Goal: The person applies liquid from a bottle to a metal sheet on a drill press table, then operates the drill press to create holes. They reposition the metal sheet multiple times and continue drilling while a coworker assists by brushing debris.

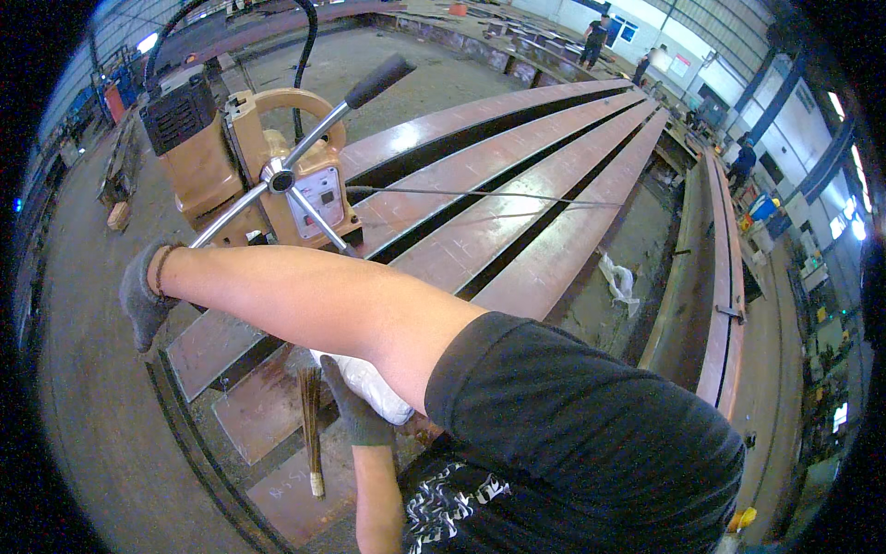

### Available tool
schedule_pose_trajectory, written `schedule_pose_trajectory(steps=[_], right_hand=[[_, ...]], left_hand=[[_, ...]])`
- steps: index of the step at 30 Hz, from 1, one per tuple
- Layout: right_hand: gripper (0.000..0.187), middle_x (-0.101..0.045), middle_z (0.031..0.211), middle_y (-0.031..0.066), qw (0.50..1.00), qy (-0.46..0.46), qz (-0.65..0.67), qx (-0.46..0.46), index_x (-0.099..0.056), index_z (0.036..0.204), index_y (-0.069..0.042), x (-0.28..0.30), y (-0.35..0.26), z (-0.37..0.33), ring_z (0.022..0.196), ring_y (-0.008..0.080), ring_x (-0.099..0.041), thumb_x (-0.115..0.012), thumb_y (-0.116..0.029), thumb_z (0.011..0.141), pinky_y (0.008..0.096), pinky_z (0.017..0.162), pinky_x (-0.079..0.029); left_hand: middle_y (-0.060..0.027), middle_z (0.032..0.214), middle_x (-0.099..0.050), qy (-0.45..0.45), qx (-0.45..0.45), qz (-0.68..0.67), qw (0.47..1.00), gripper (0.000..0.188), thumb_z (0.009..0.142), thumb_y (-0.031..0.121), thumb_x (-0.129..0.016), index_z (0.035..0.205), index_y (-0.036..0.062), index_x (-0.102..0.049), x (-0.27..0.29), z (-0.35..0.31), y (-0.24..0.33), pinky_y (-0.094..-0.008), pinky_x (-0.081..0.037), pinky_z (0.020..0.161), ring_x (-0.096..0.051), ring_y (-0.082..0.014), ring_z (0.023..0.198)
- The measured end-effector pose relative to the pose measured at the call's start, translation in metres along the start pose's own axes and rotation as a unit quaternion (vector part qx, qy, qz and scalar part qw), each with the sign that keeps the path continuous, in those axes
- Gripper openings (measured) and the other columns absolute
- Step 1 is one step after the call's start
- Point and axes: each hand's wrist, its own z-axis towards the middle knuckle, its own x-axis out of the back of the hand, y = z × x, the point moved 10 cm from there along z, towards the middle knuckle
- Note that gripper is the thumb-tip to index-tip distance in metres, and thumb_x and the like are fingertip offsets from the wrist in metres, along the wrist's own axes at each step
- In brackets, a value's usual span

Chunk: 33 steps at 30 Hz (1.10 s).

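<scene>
A tan magnetic drill [268, 171] with a dark motor stands on the steel beams at the left. Its three-spoked feed handle [318, 129] has one black grip pointing up and to the right. My bare right arm reaches across in front of the drill. My right hand [148, 294], in a dark grey glove, is closed round the lower-left spoke's end, its grip hidden. Below that arm, my left hand [358, 406], gloved in grey, holds a white plastic bottle-like thing [377, 388], partly covered by the arm. Beside it lies a bundle of thin brown rods [312, 429].
Long, flat steel beams [517, 203] with dark gaps run away from me. A cable [461, 193] crosses them. Crumpled clear plastic [620, 280] lies on the floor at right, near another long beam [715, 305]. Several people stand far off.
</scene>
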Motion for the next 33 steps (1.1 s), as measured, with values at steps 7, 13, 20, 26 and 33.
schedule_pose_trajectory(steps=[7, 13, 20, 26, 33], right_hand=[[0.075, -0.075, 0.121, 0.0147, 1.0, 0.018, 0.004, 0.003, -0.076, 0.121, -0.008, 0.002, -0.002, 0.0, 0.113, 0.0332, -0.069, -0.07, -0.07, 0.079, 0.0485, 0.099, -0.052], [0.073, -0.076, 0.116, 0.015, 1.0, 0.005, 0.008, 0.015, -0.078, 0.117, -0.006, 0.0, -0.009, 0.0, 0.109, 0.0328, -0.071, -0.069, -0.069, 0.081, 0.048, 0.096, -0.053], [0.066, -0.078, 0.102, 0.0135, 1.0, -0.001, -0.015, 0.017, -0.079, 0.109, -0.006, 0.002, -0.005, -0.019, 0.095, 0.0315, -0.073, -0.07, -0.065, 0.084, 0.0464, 0.089, -0.055], [0.057, -0.076, 0.101, 0.0214, 0.994, 0.035, -0.076, 0.073, -0.079, 0.102, -0.004, 0.006, -0.027, -0.014, 0.092, 0.0367, -0.073, -0.064, -0.058, 0.088, 0.049, 0.085, -0.056], [0.045, -0.077, 0.103, 0.0165, 0.988, -0.08, -0.13, 0.013, -0.08, 0.103, -0.006, -0.106, 0.004, -0.031, 0.092, 0.0349, -0.073, -0.062, -0.046, 0.092, 0.0483, 0.085, -0.056]], left_hand=[[-0.0118, 0.162, -0.041, 0.05, -0.02, 0.045, 0.998, 0.087, 0.099, 0.068, -0.047, 0.161, 0.0092, -0.03, 0.015, 0.004, 0.002, -0.0479, -0.04, 0.117, -0.043, -0.0344, 0.145], [-0.0119, 0.164, -0.038, 0.039, 0.002, 0.023, 0.999, 0.093, 0.097, 0.073, -0.048, 0.163, 0.01, -0.028, 0.031, 0.005, -0.003, -0.048, -0.04, 0.118, -0.042, -0.0342, 0.147], [-0.0069, 0.142, -0.052, 0.04, -0.002, 0.02, 0.999, 0.081, 0.097, 0.07, -0.053, 0.152, 0.0113, -0.042, 0.03, 0.012, -0.007, -0.0412, -0.047, 0.107, -0.053, -0.0261, 0.128], [-0.0025, 0.112, -0.065, 0.103, -0.013, -0.03, 0.994, 0.069, 0.096, 0.07, -0.058, 0.136, 0.0141, -0.057, 0.034, 0.002, 0.012, -0.0349, -0.055, 0.091, -0.064, -0.0184, 0.102], [-0.0077, 0.105, -0.068, 0.071, 0.079, -0.104, 0.989, 0.067, 0.097, 0.068, -0.058, 0.129, 0.009, -0.061, 0.034, 0.0, -0.012, -0.0388, -0.059, 0.081, -0.068, -0.0226, 0.089]])
